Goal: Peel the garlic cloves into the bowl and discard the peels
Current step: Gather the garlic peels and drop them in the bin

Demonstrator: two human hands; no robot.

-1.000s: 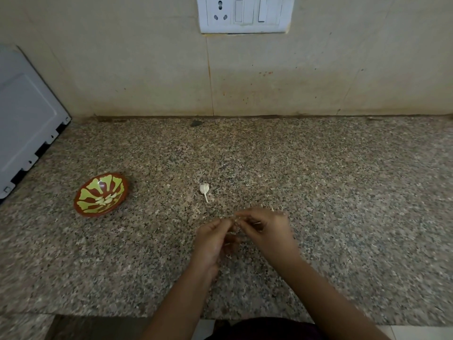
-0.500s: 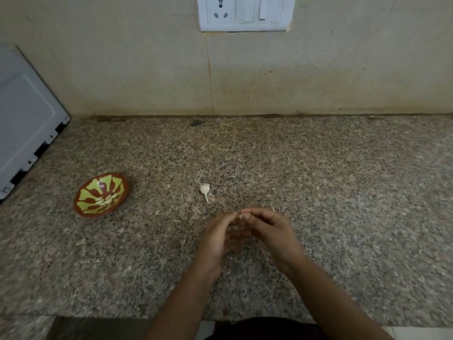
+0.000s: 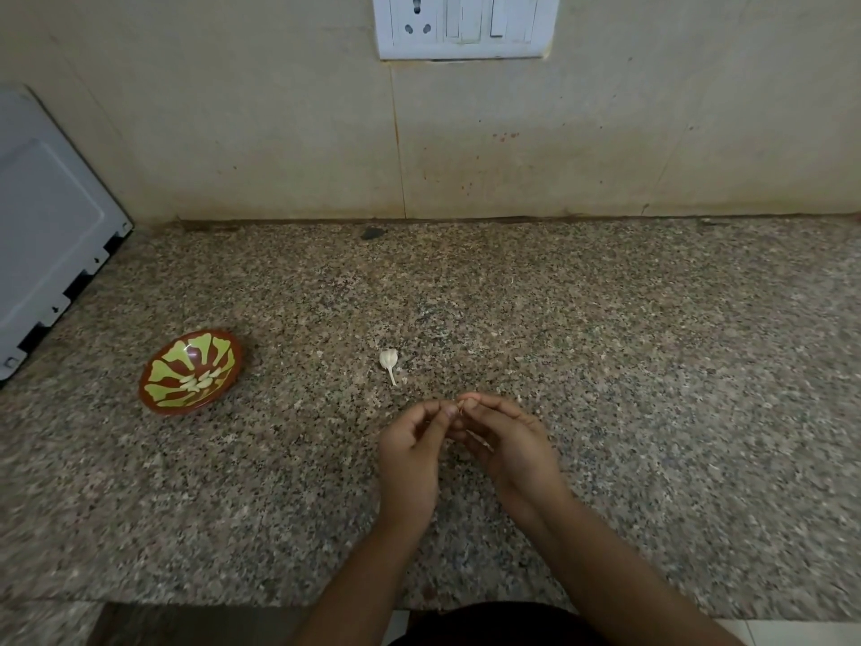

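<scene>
- Overhead, a person's two hands are working close together above a speckled granite surface (image 3: pixel 605 366), near its front edge.
- Left hand (image 3: pixel 410 452) is curling its fingers & pinching a small garlic clove (image 3: pixel 461 405) at the fingertips.
- Right hand (image 3: pixel 512 445) is pinching the same clove from the other side, w/ thumb & forefinger closing on it.
- The clove is mostly hiding behind the fingers, w/ only a pale sliver showing.
- Judging by the pose, the step in hand is prob. stripping skin off this clove. How much skin is clinging to it can't be told.
- Doing it well: one hand should be holding the clove steady while the other is nipping loose skin at the tip w/ a nail & pulling along the length, not squeezing hard.
- Dry skin is prob. going to flake, so working low over the surface is helping the bits land together for discarding.
- A red-brown bowl (image 3: pixel 186 354) w/ a yellow-green pattern is sitting well apart, to the left.
- Several pale peeled cloves (image 3: pixel 200 380) are lying in the bowl's centre. The bare clove will be needing a carry across, w/o peel sticking to it.
- A whitish garlic piece (image 3: pixel 388 359) w/ a thin stem is lying on the surface just beyond the hands. Whether it is husk only is unclear.
- Background: a white socket panel (image 3: pixel 466 25) is sitting on the wall, & a grey appliance (image 3: pixel 46 235) is showing at the left edge.
</scene>
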